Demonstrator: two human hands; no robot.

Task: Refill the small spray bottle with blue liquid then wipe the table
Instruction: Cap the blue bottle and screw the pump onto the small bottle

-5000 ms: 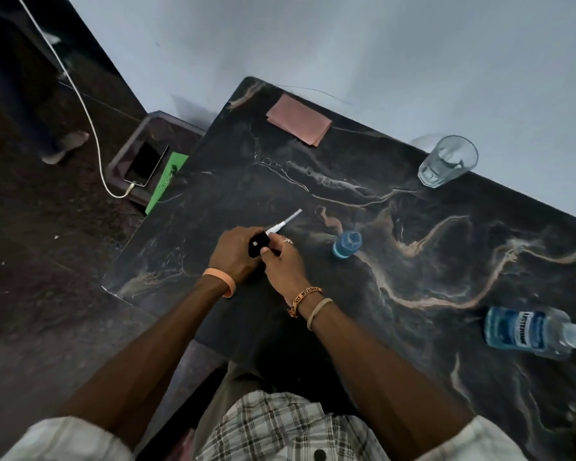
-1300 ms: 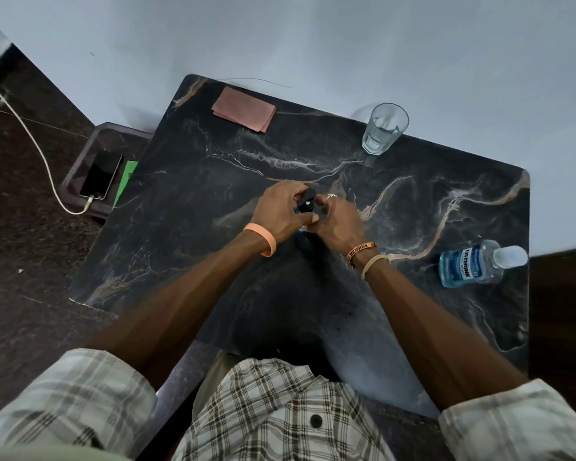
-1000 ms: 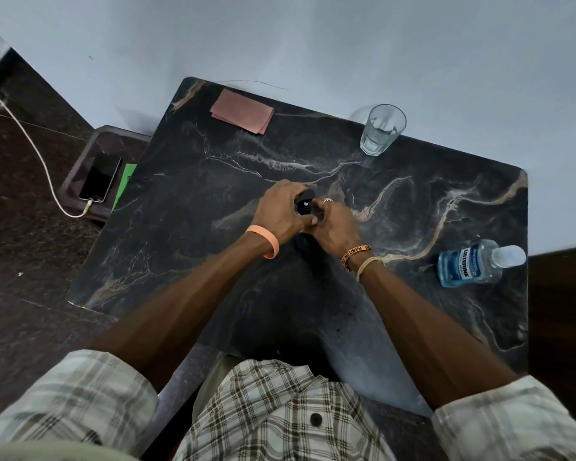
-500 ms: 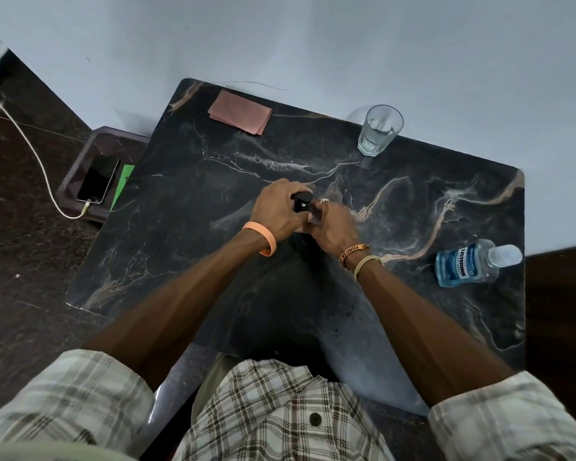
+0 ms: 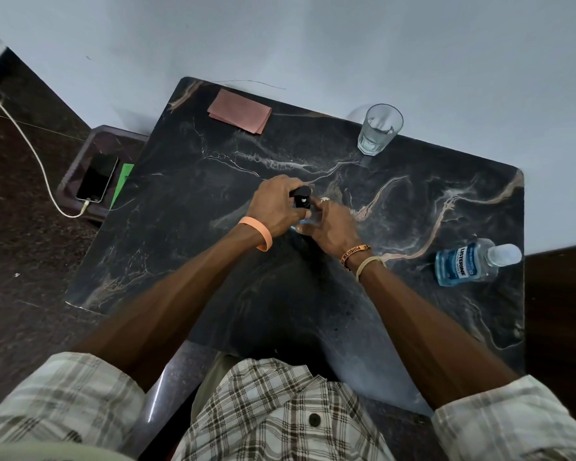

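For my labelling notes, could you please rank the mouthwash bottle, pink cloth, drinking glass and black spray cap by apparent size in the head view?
1. mouthwash bottle
2. pink cloth and drinking glass: too alike to rank
3. black spray cap, partly covered by the left hand

Glass (image 5: 379, 129): clear tumbler, upright, upper right of the frame's centre, close to the wall.
Smartphone (image 5: 97, 178): dark screen up, lying flat at the left of the frame on the low stand.
Charging cable (image 5: 30, 144): white, plugged into the smartphone's lower end, curving away to the upper left edge.
Green sheet (image 5: 122, 184): bright green, just right of the smartphone, partly hidden.
Low stand (image 5: 113, 133): dark, rounded corners, raised rim.
Wall (image 5: 313, 38): plain pale grey-blue, across the top.
Floor (image 5: 20, 261): dark speckled stone, left side.
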